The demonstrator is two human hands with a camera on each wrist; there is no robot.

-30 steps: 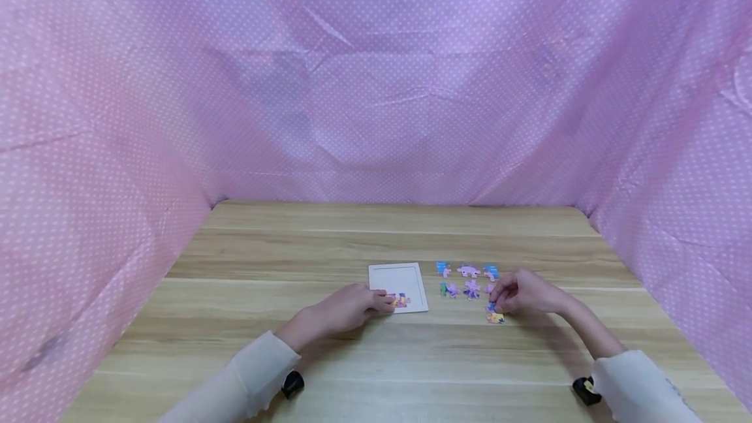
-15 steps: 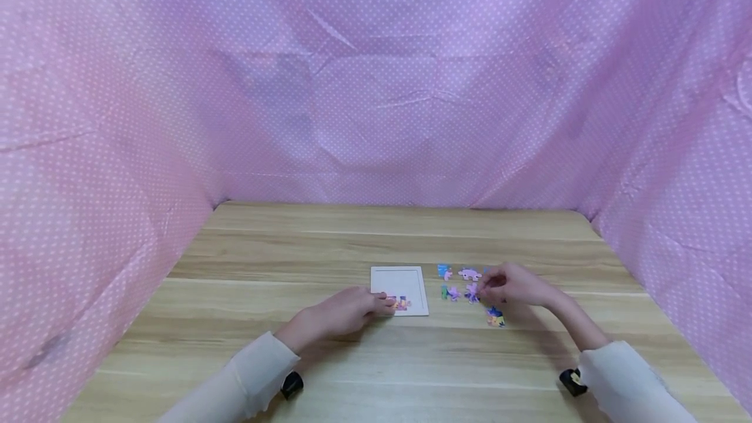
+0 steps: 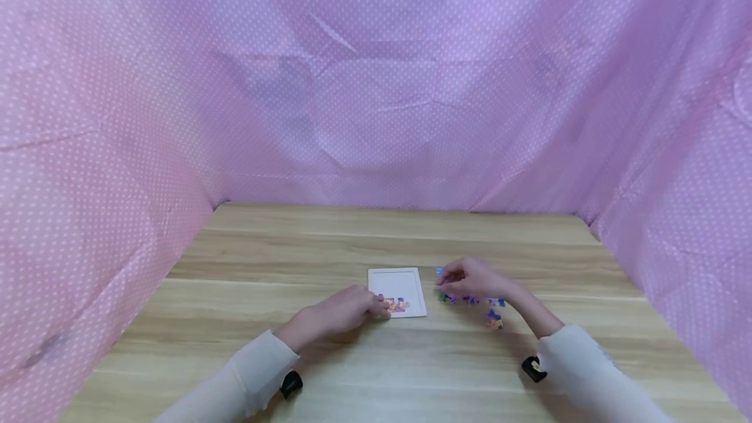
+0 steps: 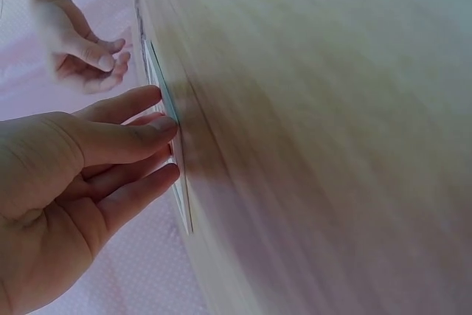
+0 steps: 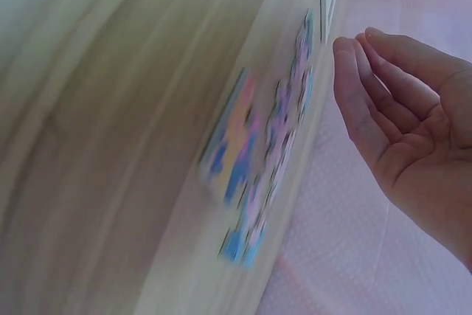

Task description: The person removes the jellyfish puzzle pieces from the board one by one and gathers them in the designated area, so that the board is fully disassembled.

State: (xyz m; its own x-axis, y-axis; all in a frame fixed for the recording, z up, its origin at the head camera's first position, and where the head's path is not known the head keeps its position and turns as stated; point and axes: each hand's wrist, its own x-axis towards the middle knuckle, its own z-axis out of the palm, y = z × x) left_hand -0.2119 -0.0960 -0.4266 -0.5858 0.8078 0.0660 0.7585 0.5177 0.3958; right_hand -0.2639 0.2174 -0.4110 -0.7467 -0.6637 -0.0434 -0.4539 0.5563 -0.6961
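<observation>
A white square puzzle tray (image 3: 396, 274) lies flat on the table, with colourful jigsaw pieces (image 3: 399, 305) along its near side. My left hand (image 3: 348, 311) holds the tray at its near left corner; the left wrist view shows thumb and fingers at the tray edge. My right hand (image 3: 470, 277) hovers just right of the tray, over the loose jigsaw pieces (image 3: 495, 320). Its fingers (image 5: 354, 101) are loosely bent toward the thumb, and no piece shows between them. In the head view this hand hides part of the loose pieces.
The wood-grain table (image 3: 294, 234) ends at a pink dotted cloth (image 3: 376, 116) at the back and sides. A black wrist device (image 3: 292, 384) sits below the left sleeve, and a second black device (image 3: 533, 369) below the right sleeve.
My right hand has moved left across the loose pieces, from the near right ones to beside the tray. The left hand stays at the tray's corner.
</observation>
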